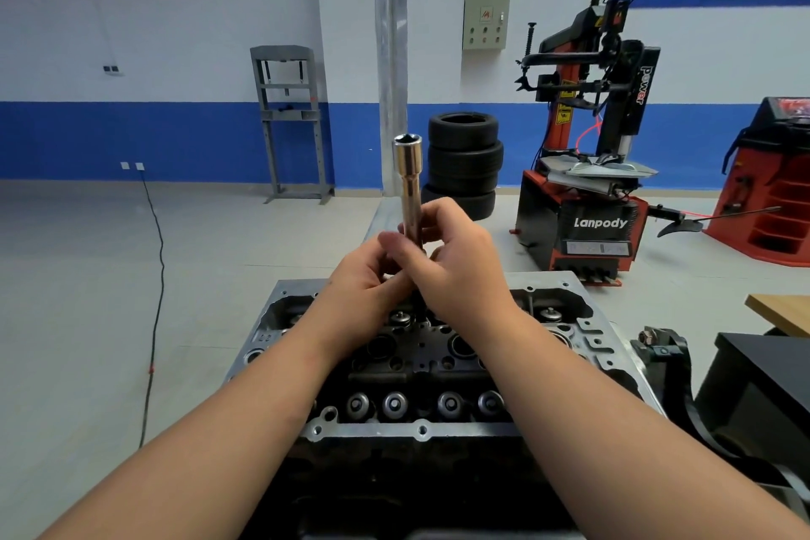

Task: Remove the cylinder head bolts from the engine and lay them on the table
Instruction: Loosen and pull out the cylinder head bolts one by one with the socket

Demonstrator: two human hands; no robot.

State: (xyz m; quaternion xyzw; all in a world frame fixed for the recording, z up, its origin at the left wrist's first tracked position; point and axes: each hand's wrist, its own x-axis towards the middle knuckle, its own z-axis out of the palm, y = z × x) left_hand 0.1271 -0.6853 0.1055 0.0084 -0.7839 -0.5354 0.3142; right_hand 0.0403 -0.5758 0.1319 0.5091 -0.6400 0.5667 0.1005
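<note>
A long chrome socket (409, 184) stands upright above the engine, its open hex end pointing up. My left hand (372, 276) and my right hand (456, 263) both grip its lower part, fingers curled round it; what is below the hands is hidden. Under them lies the cylinder head (420, 430), dark and oily inside a grey metal rim, with a row of round valve caps (394, 403) along the near side. I cannot make out any bolt held in the socket.
A black table (762, 368) and a wooden tabletop corner (784, 311) stand at the right. A black bracket (662, 346) sits beside the engine. Farther back are stacked tyres (464, 162), a red tyre changer (587, 197), a grey press frame (291, 123) and a floor cable (155, 298).
</note>
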